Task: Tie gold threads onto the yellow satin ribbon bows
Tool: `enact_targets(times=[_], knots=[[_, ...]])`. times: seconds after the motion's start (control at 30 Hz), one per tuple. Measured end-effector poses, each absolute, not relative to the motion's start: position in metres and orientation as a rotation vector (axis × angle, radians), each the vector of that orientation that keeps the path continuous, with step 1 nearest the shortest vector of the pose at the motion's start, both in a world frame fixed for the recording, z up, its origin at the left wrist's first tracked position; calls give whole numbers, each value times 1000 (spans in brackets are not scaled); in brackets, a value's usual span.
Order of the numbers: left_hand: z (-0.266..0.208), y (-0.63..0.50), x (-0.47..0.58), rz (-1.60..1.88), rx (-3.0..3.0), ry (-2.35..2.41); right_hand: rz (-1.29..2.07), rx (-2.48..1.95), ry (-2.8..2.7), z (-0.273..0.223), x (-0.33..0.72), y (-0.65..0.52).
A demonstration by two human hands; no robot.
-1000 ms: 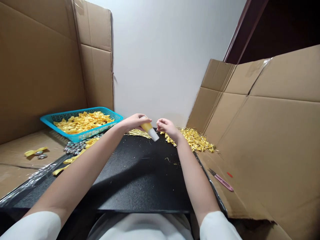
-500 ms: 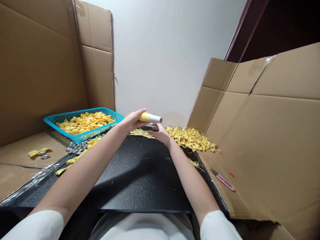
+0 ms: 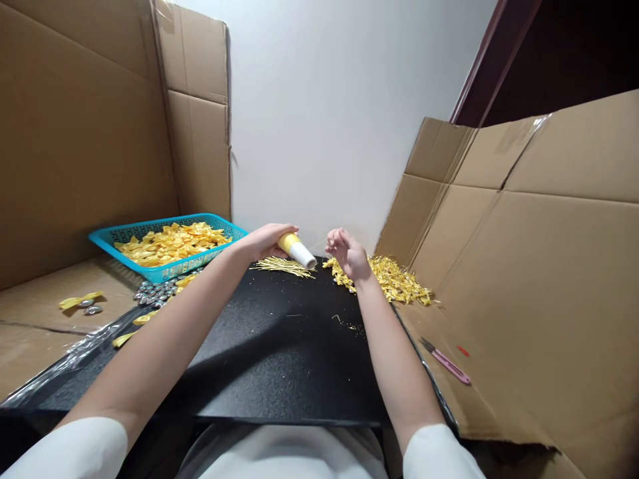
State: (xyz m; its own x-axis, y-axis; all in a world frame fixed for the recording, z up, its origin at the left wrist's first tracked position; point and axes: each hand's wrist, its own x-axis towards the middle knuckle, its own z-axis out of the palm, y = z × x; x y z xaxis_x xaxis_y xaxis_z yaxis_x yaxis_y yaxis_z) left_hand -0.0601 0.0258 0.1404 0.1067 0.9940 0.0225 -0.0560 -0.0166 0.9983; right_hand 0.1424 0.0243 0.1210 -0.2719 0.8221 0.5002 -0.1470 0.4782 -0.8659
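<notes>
My left hand [image 3: 267, 241] is wrapped round a thread spool [image 3: 301, 254], a white tube with yellow thread wound at its upper part, tilted down to the right. My right hand [image 3: 349, 254] is raised to the right of it, fingertips pinched together. A faint thread [image 3: 318, 244] runs between the spool and those fingers. Below my left hand lies a bundle of gold strips [image 3: 284, 267]. A heap of yellow bows [image 3: 399, 279] is behind and right of my right hand.
A blue basket [image 3: 164, 273] of yellow bows stands at the left. Silver beads [image 3: 154, 293] lie in front of it. Pink thread snips [image 3: 446, 362] and a small red piece [image 3: 463, 350] lie on cardboard at the right. Cardboard walls [image 3: 544, 266] flank the black table [image 3: 279, 359].
My right hand has moved right and up, away from the spool, and its fingers have closed. The spool's white end has tipped downward in my left hand.
</notes>
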Motion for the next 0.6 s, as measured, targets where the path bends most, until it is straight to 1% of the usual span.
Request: enact_targets(times=[0.13,0.23,0.4,0.6], knots=[[132,33,-59,1219,1327,1122,1038,-566,-1635,130,143,15],[130,39,-59,1287,1252,1095,1049,-490,-1667,135,142,9],[128,44,-56,1486,1045,1007,945,-577,-1581,137,139,8],[122,39,-48,1733,1132,1020,930,-523,-1548,138,135,8]])
